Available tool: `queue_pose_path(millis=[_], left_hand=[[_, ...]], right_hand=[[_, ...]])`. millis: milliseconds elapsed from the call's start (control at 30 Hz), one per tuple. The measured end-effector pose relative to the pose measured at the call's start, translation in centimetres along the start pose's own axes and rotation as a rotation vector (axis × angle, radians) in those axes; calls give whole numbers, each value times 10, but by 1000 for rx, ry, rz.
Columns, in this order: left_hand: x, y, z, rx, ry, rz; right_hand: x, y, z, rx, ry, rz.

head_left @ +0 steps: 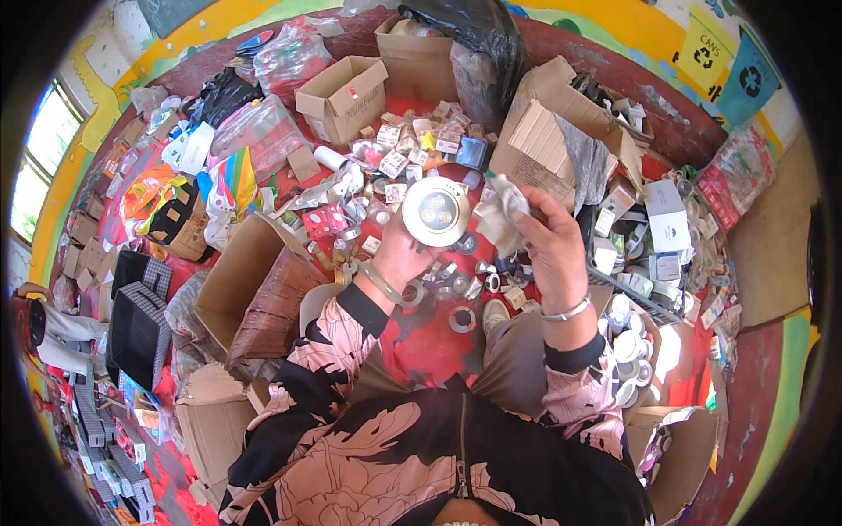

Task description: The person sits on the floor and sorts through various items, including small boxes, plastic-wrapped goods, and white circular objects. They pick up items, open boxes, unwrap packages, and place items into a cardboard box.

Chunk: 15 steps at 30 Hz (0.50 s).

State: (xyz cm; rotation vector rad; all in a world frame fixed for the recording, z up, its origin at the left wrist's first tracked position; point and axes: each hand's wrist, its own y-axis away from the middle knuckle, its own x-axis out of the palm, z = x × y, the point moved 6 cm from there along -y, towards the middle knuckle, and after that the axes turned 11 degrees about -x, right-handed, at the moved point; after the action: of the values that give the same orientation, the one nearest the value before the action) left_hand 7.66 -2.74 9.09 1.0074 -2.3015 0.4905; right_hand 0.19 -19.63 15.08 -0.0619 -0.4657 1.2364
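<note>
Over the red floor (419, 351), holds a round light fitting (436, 211) from below in the curled left hand (405, 252), apparently to leave its front free, and pinches a greyish cloth (502, 219) beside it in the nearly closed right hand (556, 247).

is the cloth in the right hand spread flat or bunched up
Bunched up: the cloth shows creased folds, pinched in the right hand.
</note>
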Motion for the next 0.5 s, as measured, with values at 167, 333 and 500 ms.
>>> queue_pose_path(millis=[167,333,500], left_hand=[[7,-8,-16,212,-545,-203],[-3,-13,-24,314,-853,-258],[-28,-35,0,-116,216,-217]], right_hand=[[42,-28,-13,-478,673,-81],[65,-39,-36,-512,714,1],[81,-45,-42,-621,683,104]])
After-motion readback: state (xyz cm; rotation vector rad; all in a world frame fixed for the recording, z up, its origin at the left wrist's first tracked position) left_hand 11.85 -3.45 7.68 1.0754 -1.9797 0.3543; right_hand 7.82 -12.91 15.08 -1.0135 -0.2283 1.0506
